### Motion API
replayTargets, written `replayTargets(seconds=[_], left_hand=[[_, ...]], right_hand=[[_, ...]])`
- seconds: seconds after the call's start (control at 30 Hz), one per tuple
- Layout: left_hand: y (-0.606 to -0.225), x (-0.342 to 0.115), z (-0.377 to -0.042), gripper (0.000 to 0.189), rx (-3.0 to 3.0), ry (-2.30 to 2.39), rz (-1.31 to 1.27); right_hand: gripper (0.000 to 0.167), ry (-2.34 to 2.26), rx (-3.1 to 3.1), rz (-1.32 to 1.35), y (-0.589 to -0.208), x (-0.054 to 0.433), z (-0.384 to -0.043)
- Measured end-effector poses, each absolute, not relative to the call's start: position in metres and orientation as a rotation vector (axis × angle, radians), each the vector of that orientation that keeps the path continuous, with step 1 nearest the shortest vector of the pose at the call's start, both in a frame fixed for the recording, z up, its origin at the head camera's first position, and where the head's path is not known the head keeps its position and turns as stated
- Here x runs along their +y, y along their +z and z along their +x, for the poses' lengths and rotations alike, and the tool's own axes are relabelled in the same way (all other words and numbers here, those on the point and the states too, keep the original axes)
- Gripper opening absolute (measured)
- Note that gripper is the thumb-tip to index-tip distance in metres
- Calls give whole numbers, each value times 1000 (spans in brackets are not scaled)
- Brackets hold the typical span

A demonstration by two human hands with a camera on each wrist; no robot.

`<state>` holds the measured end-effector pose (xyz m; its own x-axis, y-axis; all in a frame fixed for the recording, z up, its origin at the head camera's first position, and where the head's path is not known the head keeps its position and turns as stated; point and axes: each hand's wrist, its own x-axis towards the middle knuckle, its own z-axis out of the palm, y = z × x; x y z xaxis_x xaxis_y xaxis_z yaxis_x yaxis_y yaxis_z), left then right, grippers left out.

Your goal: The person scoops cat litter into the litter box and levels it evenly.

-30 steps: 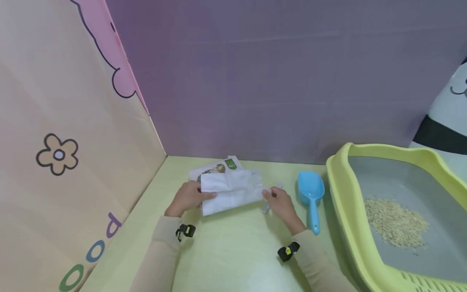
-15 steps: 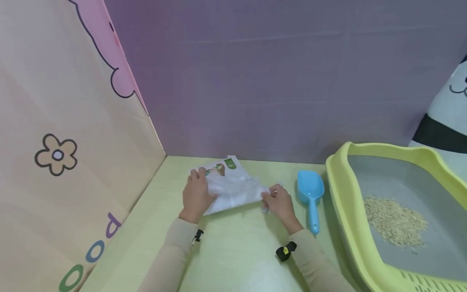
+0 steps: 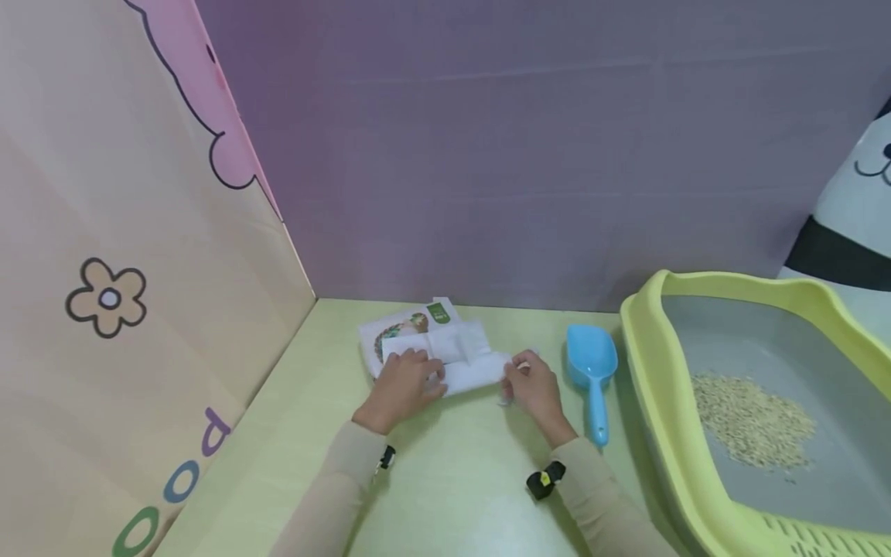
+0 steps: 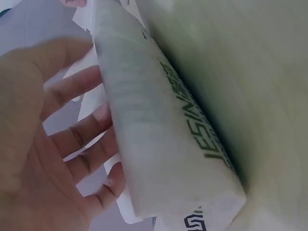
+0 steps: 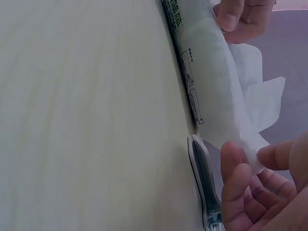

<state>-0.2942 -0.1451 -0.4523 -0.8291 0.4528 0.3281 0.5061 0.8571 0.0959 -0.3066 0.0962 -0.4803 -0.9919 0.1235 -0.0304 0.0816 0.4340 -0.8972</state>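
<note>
A white bag [image 3: 476, 373] with a printed picture on its back part lies on the table, its plain top folded over toward me. My right hand [image 3: 536, 393] pinches the bag's right corner between thumb and fingers, also plain in the right wrist view. My left hand [image 3: 404, 385] rests at the left of the fold; in the left wrist view its bent fingers [image 4: 86, 132] touch the rolled edge, and the thumb is blurred. Green lettering shows on the roll's near side. A slim clip-like strip [image 5: 204, 178] lies beside my right hand, partly hidden.
A blue scoop [image 3: 593, 371] lies right of my right hand. Farther right stands a yellow-rimmed litter tray [image 3: 654, 371] with a heap of pale pellets [image 3: 752, 424]. A purple-grey wall [image 3: 487, 193] closes the back, and a decorated panel [image 3: 174, 309] the left.
My left hand let go of the fold's left end, reached over the back of the bag, then came back nearer and rightward. The fold is lower now. My right hand stays at the corner.
</note>
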Motion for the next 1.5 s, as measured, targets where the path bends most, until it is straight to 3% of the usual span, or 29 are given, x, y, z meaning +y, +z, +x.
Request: replayTargets(seconds=[0.13,0.23,0.47,0.73,1.07,1.5], left_hand=[[-455,-144,-292,40,-2789,-236,-749],[-456,-143,-290,45,-2817,-218,-752],[-456,-143,-289,42,-2844,-200,-747],[-457,-142,-289,44,-2853,-132,-740],[-457,-142,-287,44,-2859,-101,-741],[-461,-142,-288,37,-2820,-78,-745]], right_hand=[[14,1547,-2641,-176,-481,99,-308],[15,1428,-2685,-148,-479,102,-308],[28,1058,-2963,-36,-474,113,-305],[27,860,-3106,-19,-470,116,-300],[49,700,-3150,-65,-471,120,-301],[51,618,-3162,-58,-473,124,-301]])
